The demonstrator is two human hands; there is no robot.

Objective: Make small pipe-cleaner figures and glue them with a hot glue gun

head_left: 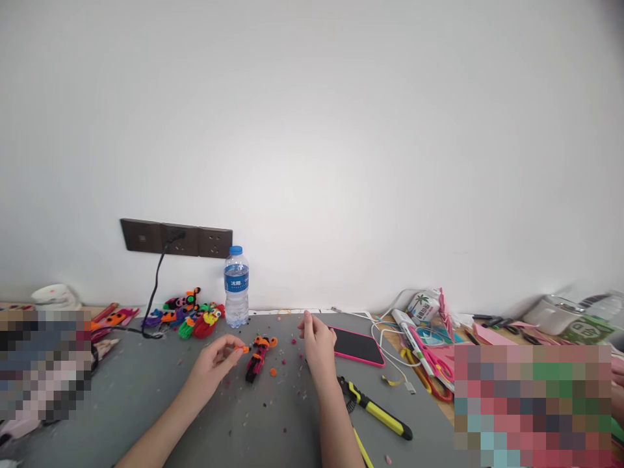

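Observation:
My left hand (217, 357) pinches a small orange fuzzy piece (240, 349) between thumb and fingertips. Just right of it, a pink, black and orange fuzzy pipe-cleaner figure (258, 361) lies on the grey mat (229, 416). A loose orange bit (273, 372) rests beside the figure. My right hand (316, 341) is raised over the mat, thumb and fingers drawn together; whether anything sits between them is too small to make out. A phone with a pink edge (358, 346) lies behind that hand. Yellow-and-black pliers (377, 411) are right of my right forearm.
A water bottle (236, 289) stands near the wall, beside several colourful fuzzy figures (197, 318). A black cord (156, 279) hangs from the wall socket. White cables (385, 335), pink scissors (436, 361) and a metal pot (556, 314) lie rightward. Tiny scraps dot the mat.

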